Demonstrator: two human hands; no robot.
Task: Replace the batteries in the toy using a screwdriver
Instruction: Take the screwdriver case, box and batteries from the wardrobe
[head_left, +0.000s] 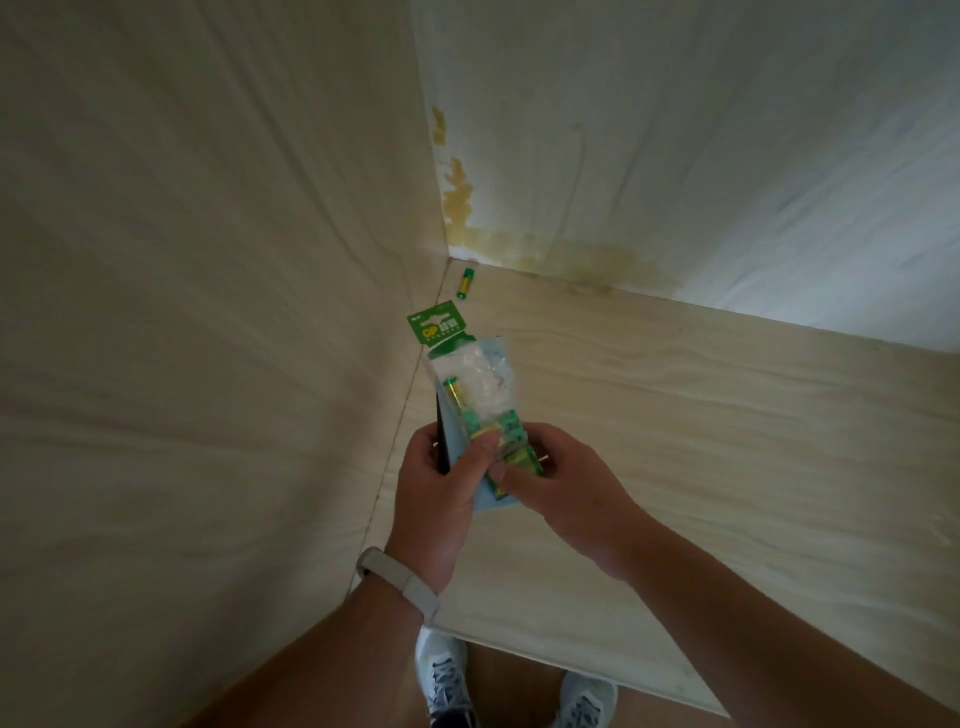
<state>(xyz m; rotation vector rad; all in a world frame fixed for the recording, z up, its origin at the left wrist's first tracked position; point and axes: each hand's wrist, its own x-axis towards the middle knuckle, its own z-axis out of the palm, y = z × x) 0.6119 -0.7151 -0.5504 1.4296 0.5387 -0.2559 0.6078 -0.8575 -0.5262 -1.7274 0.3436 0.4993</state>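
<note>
Two hands: raised close together above the pale wooden table (727, 441), both closed on one battery pack (467, 384)
Left hand (436, 483): fingers are curled; the pack's lower end, a pale blue sheet (493, 501) behind it and a dark flat object (441, 441) are gripped together, with the thumb pressed on the pack's front
Right hand (561, 488): the pack's lower right edge is pinched between thumb and fingers
Battery pack: held tilted, its green header card pointed toward the far corner; a green-and-gold battery is seen inside the crumpled clear blister
Loose battery (466, 283): laid on the table in the far corner, just beside the wall, well apart from the hands
Dark flat object: its kind cannot be told
Wall stain (460, 202): yellowish, spread along the corner seam
Wristband (400, 577): pale, worn on the left wrist
Shoes (447, 675): two white ones are seen below the table's near edge
</note>
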